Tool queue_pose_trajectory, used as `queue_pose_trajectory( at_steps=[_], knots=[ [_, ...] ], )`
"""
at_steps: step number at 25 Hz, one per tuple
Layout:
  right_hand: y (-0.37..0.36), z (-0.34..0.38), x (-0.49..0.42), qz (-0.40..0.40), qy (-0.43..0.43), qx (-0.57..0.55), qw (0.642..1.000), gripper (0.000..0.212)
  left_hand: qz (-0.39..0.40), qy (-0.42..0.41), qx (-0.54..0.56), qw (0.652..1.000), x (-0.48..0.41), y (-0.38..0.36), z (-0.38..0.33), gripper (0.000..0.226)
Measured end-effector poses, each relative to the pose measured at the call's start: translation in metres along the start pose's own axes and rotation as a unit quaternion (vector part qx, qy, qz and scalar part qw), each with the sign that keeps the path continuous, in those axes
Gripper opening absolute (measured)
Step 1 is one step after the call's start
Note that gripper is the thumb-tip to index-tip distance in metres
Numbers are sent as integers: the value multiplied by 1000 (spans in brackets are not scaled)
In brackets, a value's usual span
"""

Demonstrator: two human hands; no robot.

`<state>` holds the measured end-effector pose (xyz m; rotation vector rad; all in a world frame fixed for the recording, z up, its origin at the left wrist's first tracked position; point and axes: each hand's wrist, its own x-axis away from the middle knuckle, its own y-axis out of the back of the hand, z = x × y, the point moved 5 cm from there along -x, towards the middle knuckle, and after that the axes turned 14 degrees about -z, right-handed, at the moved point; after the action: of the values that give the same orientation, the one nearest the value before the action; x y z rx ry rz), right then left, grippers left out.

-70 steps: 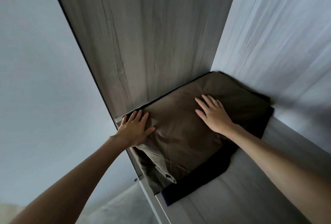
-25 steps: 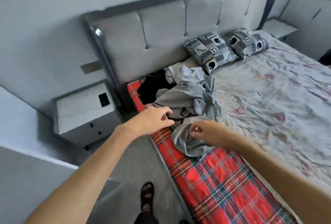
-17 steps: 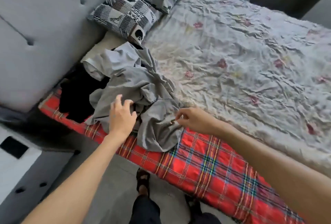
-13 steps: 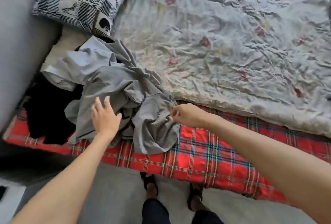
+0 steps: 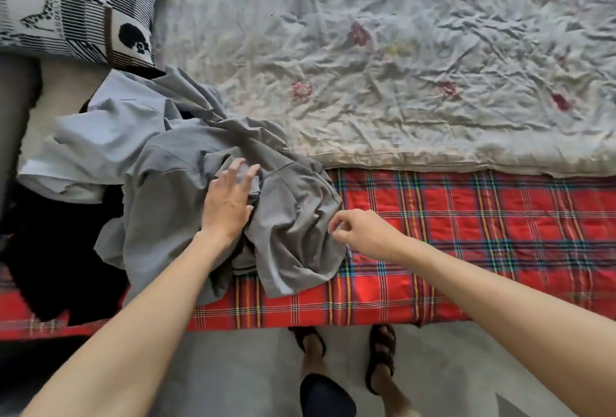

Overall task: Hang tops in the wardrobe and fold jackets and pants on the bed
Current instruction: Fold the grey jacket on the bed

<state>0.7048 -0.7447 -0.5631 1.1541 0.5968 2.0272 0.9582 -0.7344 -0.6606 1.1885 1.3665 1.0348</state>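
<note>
You are at the start of a new piece: picking the next thing out of the pile to sort it. The crumpled grey cloth garment (image 5: pixel 293 213) lies on top of the pile, at the near edge of the bed, partly on the red checked blanket (image 5: pixel 466 226).

Your left hand (image 5: pixel 230 203) is spread wide, with its fingers laid flat on the middle of the garment. Your right hand (image 5: pixel 361 231) has curled fingers that look to pinch the garment's right edge.

Next, I think you need to lift it clear and shake it open. It is too bunched up to tell if it is a top, a jacket or pants. Get a firm hold with both hands first, because the cloth looks thin, soft and floppy, and it may drag its neighbours along.

Those neighbours are a pale blue smooth garment (image 5: pixel 110 129) behind it and a heap of black cloth (image 5: pixel 50 250) on the left. The wrinkled pale sheet with small flowers (image 5: pixel 400 66) gives you room to spread things out. A black-and-white patterned pillow (image 5: pixel 76 6) sits in the far left corner.
</note>
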Motion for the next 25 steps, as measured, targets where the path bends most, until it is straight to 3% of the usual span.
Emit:
queue_pose_trajectory(
  at_steps=[2, 3, 5, 8, 13, 15, 19, 22, 25],
  knots=[
    [-6, -6, -2, -11, -11, -21, 1000, 18, 165, -158, -53, 972, 2, -38, -36, 89],
    [-9, -10, -1, -12, -13, -24, 1000, 19, 236, -172, -82, 953, 11, -56, -42, 83],
    [-12, -21, 3, -16, -17, -31, 999, 19, 271, -123, -100, 949, 22, -75, -42, 56],
    [-8, -40, 12, -24, -39, -41, 998, 19, 252, -51, -58, 965, 31, -75, -44, 15],
    [9, -50, 33, -63, -72, -110, 989, 23, 104, 140, 173, 969, 0, 5, -59, 16],
    [28, -34, 51, -74, -39, -165, 983, 55, 42, 161, 274, 947, -29, 81, -77, 15],
    [87, 15, 84, -153, 90, -173, 969, 108, -9, 63, 371, 926, -75, 243, -139, 16],
    [150, 38, 110, -186, 166, -262, 932, 92, -31, 43, 451, 891, -90, 353, -191, 10],
    [223, 50, 159, -191, 198, -292, 916, 44, -61, -6, 465, 883, -89, 459, -255, 12]
  ],
)
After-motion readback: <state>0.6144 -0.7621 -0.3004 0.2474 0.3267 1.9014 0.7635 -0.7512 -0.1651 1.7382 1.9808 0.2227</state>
